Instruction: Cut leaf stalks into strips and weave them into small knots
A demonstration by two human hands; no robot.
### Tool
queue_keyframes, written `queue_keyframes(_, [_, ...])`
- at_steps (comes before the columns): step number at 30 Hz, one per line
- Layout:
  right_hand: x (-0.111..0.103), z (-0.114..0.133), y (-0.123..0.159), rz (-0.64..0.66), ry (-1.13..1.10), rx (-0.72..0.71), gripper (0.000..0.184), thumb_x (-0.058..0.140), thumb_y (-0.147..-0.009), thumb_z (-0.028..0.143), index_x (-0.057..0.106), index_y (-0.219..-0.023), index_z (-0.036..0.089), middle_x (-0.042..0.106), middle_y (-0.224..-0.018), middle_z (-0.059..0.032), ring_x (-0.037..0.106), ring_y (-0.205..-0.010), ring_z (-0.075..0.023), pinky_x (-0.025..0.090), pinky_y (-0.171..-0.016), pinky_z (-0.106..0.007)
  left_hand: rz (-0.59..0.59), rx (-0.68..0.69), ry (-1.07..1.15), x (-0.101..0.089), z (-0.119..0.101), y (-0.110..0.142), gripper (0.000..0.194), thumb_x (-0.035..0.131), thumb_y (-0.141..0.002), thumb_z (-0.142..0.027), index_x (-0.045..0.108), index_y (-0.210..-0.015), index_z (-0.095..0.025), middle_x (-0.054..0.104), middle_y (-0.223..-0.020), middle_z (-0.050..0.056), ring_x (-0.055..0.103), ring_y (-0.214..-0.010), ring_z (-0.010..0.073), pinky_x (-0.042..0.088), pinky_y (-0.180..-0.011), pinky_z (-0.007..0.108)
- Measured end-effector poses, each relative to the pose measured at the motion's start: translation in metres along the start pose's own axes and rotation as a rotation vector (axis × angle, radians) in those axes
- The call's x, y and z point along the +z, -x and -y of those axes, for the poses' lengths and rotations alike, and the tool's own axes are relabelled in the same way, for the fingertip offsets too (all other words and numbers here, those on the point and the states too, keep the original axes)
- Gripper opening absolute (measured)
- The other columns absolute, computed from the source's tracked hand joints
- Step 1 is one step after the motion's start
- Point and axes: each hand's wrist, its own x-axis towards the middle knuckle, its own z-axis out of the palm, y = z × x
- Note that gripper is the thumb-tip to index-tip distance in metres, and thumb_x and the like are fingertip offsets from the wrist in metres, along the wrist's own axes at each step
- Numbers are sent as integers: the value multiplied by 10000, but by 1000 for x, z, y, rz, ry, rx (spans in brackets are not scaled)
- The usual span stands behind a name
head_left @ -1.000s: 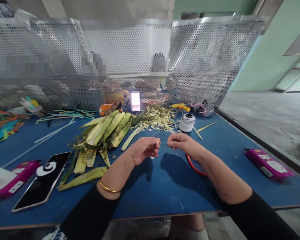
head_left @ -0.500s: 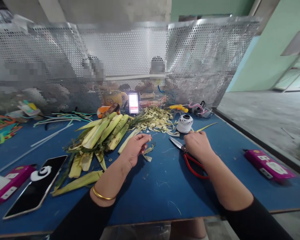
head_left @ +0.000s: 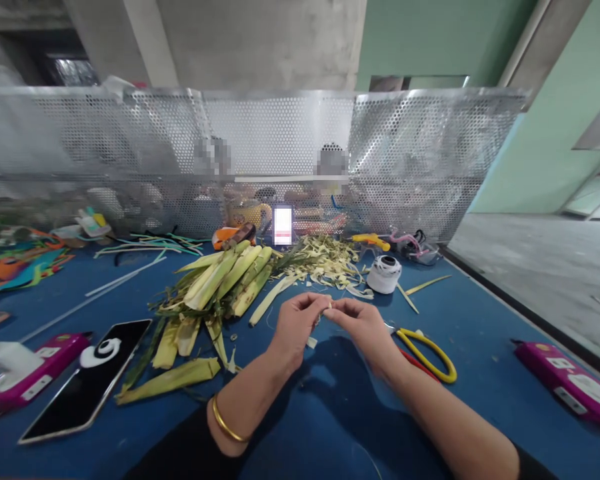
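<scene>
My left hand and my right hand meet above the blue table, fingertips pinched together on a small pale leaf strip. A few cut strip pieces lie under the hands. A pile of green and yellow palm leaves lies just left of my left hand. Scissors with a yellow and a red handle lie on the table right of my right wrist. A white thread spool stands beyond them.
A phone and a pink box lie at the left, another pink box at the right. Leaf scraps and a yellow glue gun sit near the perforated metal screen. People sit behind the screen.
My right hand left the scissors and came back to my left hand. Both hands now pinch the strip together. The camera has tilted upward.
</scene>
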Motion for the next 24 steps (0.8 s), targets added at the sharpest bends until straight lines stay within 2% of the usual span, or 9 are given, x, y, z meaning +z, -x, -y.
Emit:
queue_keyframes(4, [3,1,1,-62,-194,117,319,819,-530,457,720,-644,176,693,-690,-21,578,-723,-171,426,-765,-312,-49,13,8,3,4,2,222,731,-579,-369,726,-638,-155,434,-442,-52,296,-473,65,231,-476,225])
queue_keyframes(7, [3,-3,1,-63,-319,187,328,849,-492,438,733,-646,173,700,-685,-31,603,-757,-178,428,-841,-321,-92,48,-1,4,7,2,176,711,-595,-334,735,-628,-163,467,-459,-39,334,-499,78,275,-501,232])
queue_keyframes(12, [5,-8,0,-54,-451,265,324,864,-466,423,733,-642,184,698,-672,-42,625,-747,-195,457,-832,-342,-122,128,-80,4,11,3,162,693,-643,-331,720,-589,-180,527,-548,-19,403,-553,97,333,-548,241])
queue_keyframes(17, [3,-7,1,-83,-390,148,244,826,-534,407,700,-576,202,672,-658,-26,596,-760,-196,434,-846,-350,-83,171,-204,3,9,3,256,652,-719,-385,700,-579,-176,537,-575,-9,432,-559,104,355,-552,240])
queue_keyframes(19, [1,-6,0,-112,-335,71,207,795,-575,386,691,-581,207,659,-657,-17,579,-752,-192,427,-812,-343,-56,131,-229,-2,3,-1,322,617,-748,-446,704,-606,-170,551,-581,1,444,-546,107,356,-532,238])
queue_keyframes(21, [-4,-5,-2,-152,-270,2,178,770,-598,367,685,-589,212,644,-645,-5,553,-725,-182,414,-753,-324,4,68,-278,-11,-7,-8,358,563,-779,-482,746,-737,-177,624,-663,26,489,-554,118,370,-521,239])
queue_keyframes(24, [-14,-5,-6,-206,-187,-64,168,753,-612,356,673,-591,210,613,-615,15,513,-679,-162,378,-683,-298,22,183,-586,-30,-25,-17,219,592,-754,-337,756,-768,-194,678,-700,38,563,-604,149,409,-578,247])
